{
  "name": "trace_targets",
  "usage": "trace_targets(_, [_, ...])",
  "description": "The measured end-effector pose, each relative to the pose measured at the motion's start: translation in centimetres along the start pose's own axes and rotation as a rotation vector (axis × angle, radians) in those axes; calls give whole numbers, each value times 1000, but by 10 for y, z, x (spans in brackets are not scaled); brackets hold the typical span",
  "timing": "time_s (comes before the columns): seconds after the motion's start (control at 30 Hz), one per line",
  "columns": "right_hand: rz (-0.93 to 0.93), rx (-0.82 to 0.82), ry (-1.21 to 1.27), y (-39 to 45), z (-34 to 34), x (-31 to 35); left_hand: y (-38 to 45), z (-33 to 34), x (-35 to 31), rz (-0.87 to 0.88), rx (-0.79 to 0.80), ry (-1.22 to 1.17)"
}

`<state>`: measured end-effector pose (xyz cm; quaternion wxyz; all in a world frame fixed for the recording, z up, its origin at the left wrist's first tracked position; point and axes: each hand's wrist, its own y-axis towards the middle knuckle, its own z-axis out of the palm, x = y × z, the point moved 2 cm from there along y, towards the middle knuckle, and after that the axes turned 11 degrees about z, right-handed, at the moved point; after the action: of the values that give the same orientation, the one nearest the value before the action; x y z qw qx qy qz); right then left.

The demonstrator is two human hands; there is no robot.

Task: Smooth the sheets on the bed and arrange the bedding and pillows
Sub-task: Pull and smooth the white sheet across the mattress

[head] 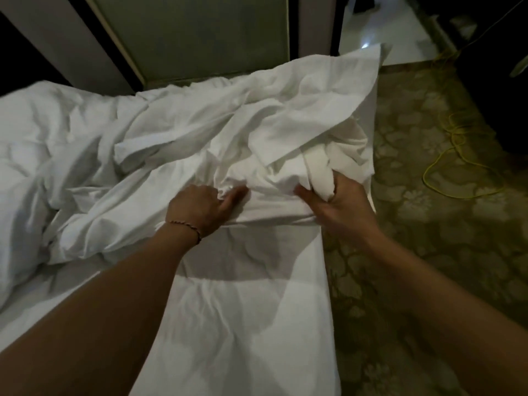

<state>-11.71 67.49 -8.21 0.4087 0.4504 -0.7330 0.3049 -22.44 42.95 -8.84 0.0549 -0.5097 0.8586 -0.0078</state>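
Two hands work the crumpled white cotton sheet point(257, 132) bunched at the bed's point(243, 324) right edge: left hand point(200, 208) clenching a fold, right hand point(334, 201) grasping a wad; uneven pulling likely drags it floorward.

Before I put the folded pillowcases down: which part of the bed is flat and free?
The flat sheet nearest you, between the forearms and the bed's right edge, is free. Beyond the left hand and right hand, the bunched bedding crowds everything to the wall.
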Motion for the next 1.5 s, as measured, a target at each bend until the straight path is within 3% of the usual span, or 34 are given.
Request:
trace_targets(0.23, [259,86,18,17,38,-113,2,92,-13,-35,215,-7])
trace_targets(0.33, [345,67,23,25,55,-162,4,132,-20,-148,199,-117])
trace_targets(0.4, [401,42,64,31,60,-179,10,142,-29,-126,149,-114])
trace_targets(0.63, [516,79,182,26,64,-187,49,143,-56,-15,-49,-132])
trace_targets(0.83, [596,-3,336,26,62,-167,53,151,-64,-4,27,-216])
trace_targets(1.03, [767,-100,169,42,83,-148,51,159,-49,1,34,-261])
trace_targets(1.17, [595,-83,152,34,85,-159,56,162,-47,24,71,-266])
trace_targets(1.33, [525,-236,173,15,40,-179,82,120,-39,78,-74,-168])
trace_targets(1.5, [643,-183,68,18,51,-200,125,105,-35,45,-86,-131])
